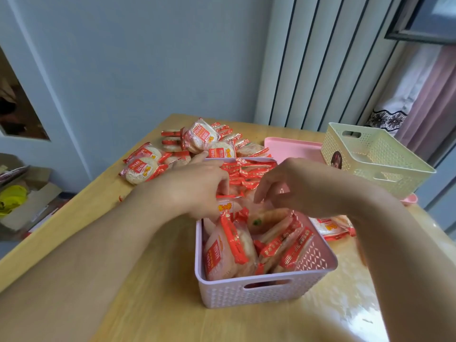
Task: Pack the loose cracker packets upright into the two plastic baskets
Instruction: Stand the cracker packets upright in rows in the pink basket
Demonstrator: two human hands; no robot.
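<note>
The lilac basket at the middle of the counter is largely filled with cracker packets, most stood on edge, a few leaning. Beyond it a loose heap is left to be packed, and to its right the cream basket appears unfilled (roughly half done, it is judged). Above it, a packet is pinched by the left hand; the right hand is blurred, fingers curled, its hold not discernible.
</note>
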